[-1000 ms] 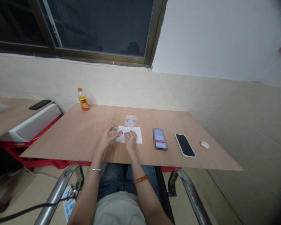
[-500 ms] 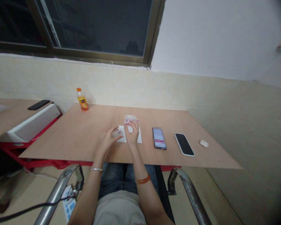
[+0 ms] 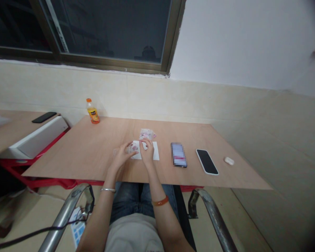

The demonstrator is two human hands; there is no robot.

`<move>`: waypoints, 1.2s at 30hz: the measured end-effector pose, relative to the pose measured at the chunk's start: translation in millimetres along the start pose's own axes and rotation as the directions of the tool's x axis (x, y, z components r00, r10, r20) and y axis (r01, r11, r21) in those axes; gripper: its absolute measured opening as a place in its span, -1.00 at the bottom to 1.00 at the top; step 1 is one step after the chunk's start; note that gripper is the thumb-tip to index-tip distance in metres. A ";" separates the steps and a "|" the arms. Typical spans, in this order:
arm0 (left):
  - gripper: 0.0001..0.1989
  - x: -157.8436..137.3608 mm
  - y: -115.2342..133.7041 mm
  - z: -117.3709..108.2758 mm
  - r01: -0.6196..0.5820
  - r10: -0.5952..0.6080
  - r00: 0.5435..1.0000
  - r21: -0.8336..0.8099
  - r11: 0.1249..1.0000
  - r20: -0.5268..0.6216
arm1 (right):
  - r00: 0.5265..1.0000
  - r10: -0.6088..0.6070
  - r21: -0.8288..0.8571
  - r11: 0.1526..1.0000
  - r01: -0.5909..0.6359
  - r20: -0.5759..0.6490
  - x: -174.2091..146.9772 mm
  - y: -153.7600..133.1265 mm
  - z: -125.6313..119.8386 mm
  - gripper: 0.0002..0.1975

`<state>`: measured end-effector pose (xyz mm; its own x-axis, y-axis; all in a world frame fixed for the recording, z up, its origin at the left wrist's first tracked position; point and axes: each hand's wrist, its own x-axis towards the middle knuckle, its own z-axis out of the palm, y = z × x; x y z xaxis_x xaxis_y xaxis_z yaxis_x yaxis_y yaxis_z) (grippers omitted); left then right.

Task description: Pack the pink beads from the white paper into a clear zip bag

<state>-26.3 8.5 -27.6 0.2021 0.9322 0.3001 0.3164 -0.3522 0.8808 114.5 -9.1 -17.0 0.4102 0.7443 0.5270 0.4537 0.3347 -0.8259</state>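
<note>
My left hand [image 3: 123, 154] curls its thumb and fingers around a clear plastic piece with small reddish marks [image 3: 132, 147], over the left part of a white sheet [image 3: 156, 153]. Just to its right, my right hand [image 3: 147, 153] has its fingertips drawn together above the same sheet. Whatever those fingertips pinch is too small to tell. Beyond my right fingers lies a clear packet with pink bits [image 3: 146, 133], apart from the hand.
Right of the sheet lie a phone with a lit screen [image 3: 179, 154], a dark-screened white-edged phone [image 3: 207, 161] and a small white case [image 3: 229, 161]. An orange drink bottle [image 3: 93, 112] stands at the table's back left. Metal armrests [image 3: 65, 217] flank me.
My right hand has drawn slightly back toward me, away from the pink packet, which shows more fully. The left hand stays nearly in place.
</note>
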 end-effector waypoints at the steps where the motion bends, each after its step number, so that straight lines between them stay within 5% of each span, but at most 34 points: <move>1: -0.40 0.5 -3.0 0.5 0.007 -0.007 1.000 -0.013 1.000 0.001 | 1.000 0.018 -0.011 1.000 -0.018 0.005 -0.7 4.4 1.7 -0.83; 7: -0.42 2.6 -7.7 -2.7 -0.033 0.034 0.999 -0.040 0.999 0.015 | 0.971 0.194 -0.102 0.978 -0.181 0.142 -15.4 45.0 21.6 -0.80; 12: -0.44 2.9 -9.4 -6.0 -0.057 0.057 0.998 -0.029 0.998 0.023 | 0.958 0.198 -0.196 0.968 -0.158 0.206 -31.2 69.2 33.0 -0.78; 22: -0.45 3.4 -13.6 -6.6 -0.042 0.041 0.999 0.025 0.999 0.033 | 0.917 0.217 -0.454 0.890 -0.045 0.335 -22.8 55.1 34.9 -0.76; 30: -0.44 3.2 -13.2 -7.4 -0.038 0.039 0.999 -0.044 0.998 0.024 | 0.926 0.218 -0.443 0.894 -0.062 0.309 -22.5 50.5 37.5 -0.78; 36: -0.42 2.5 -17.1 -8.1 -0.039 0.040 0.999 -0.052 0.998 0.021 | 0.956 0.186 -0.286 0.951 -0.117 0.226 -31.3 51.7 33.8 -0.86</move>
<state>-38.6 17.6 -38.9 0.2339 0.9156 0.3271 0.2593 -0.3830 0.8866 98.4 4.5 -82.9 0.2975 0.9048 0.3048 0.6098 0.0656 -0.7898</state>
